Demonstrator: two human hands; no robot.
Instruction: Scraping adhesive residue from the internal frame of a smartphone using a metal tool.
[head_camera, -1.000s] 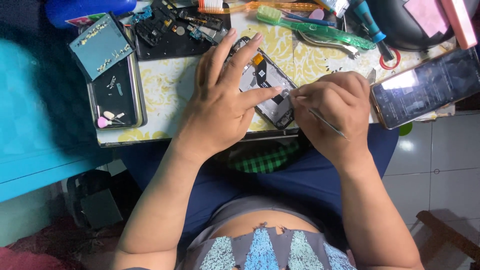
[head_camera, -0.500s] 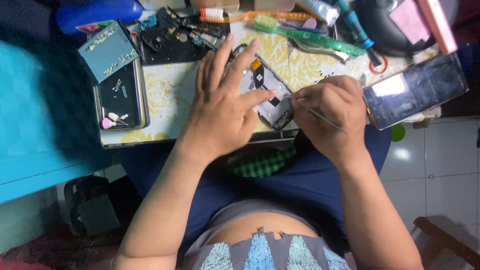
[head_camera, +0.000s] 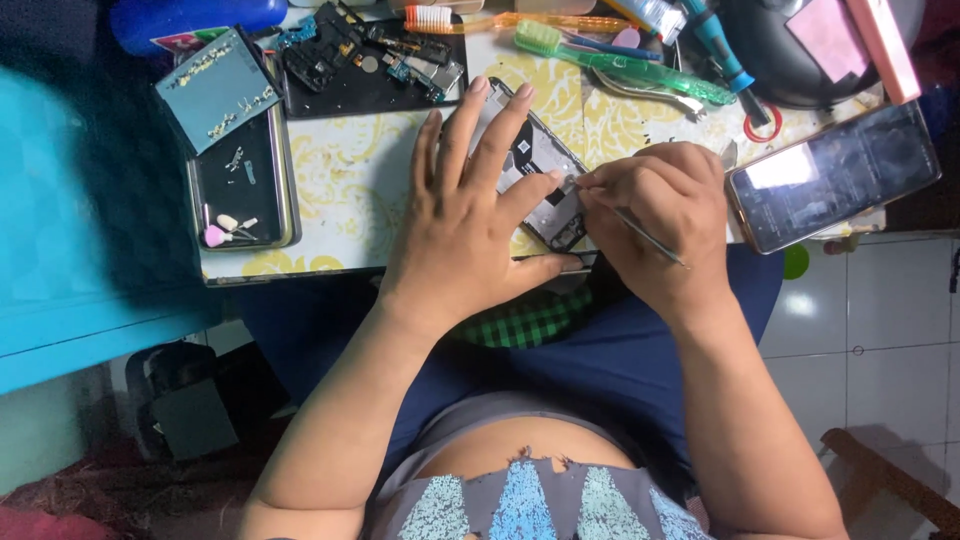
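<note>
A small white worktable patterned with yellow flowers carried everything, and the opened dark smartphone with its back cover off lay near the table's front edge, towards its middle; every place below is told from that phone. The person's left hand lay flat over the phone's left half, fingers spread and unclenched, pressing it to the table, the thumb along its near edge. The right hand was touching the phone's right side, fingers pinched shut around a thin metal prying tool whose tip met the phone's exposed inside by the left forefinger. To the right of the phone, past the right hand, a second smartphone with a glossy lit screen lay tilted at the table's edge. Behind the phone to its left sat a black mat holding small circuit parts. Well to the left stood a dark metal tray with tiny pink and white bits, with a teal card of small screws leaning on its far end. Behind the phone lay a green translucent toothbrush and, farther back, an orange toothbrush. Behind and to the right rested a blue-handled screwdriver.
</note>
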